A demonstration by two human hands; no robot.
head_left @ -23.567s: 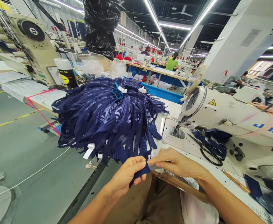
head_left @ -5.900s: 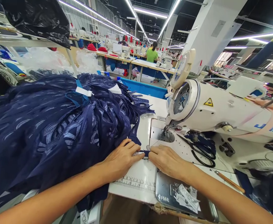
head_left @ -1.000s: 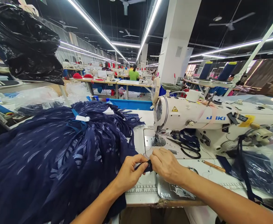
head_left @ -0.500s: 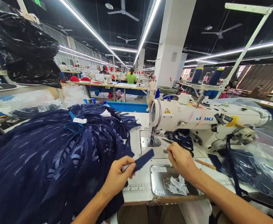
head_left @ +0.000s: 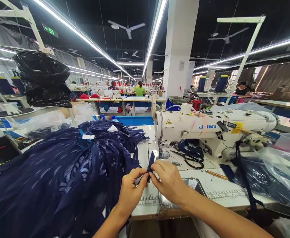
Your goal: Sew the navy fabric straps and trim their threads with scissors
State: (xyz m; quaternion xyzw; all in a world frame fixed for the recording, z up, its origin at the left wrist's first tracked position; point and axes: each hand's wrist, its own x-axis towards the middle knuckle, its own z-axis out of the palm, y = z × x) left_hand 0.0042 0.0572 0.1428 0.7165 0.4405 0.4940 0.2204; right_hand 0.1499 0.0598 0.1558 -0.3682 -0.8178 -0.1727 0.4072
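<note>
A narrow navy fabric strip [head_left: 151,160] is pinched between my two hands, in front of the sewing machine's needle plate [head_left: 163,154]. My left hand [head_left: 133,186] grips its lower end between thumb and finger; something pale shows inside that hand. From the other side, my right hand [head_left: 169,180] has closed its thumb and fingertips on the same strip. Under my right arm lies a metal tray [head_left: 201,187], mostly covered, with a white label [head_left: 192,183] in it. The white sewing machine [head_left: 184,127] stands just beyond my hands.
A big heap of navy garments [head_left: 60,175] covers the table's left side. Black scissors [head_left: 193,158] and a brown-handled tool [head_left: 216,174] lie right of the needle. Plastic-bagged navy fabric [head_left: 264,178] sits at far right. A printed ruler [head_left: 226,195] runs along the front edge.
My right hand has moved left from above the tray to the strip and now pinches it. The strip has turned more upright. The camera view has shifted slightly.
</note>
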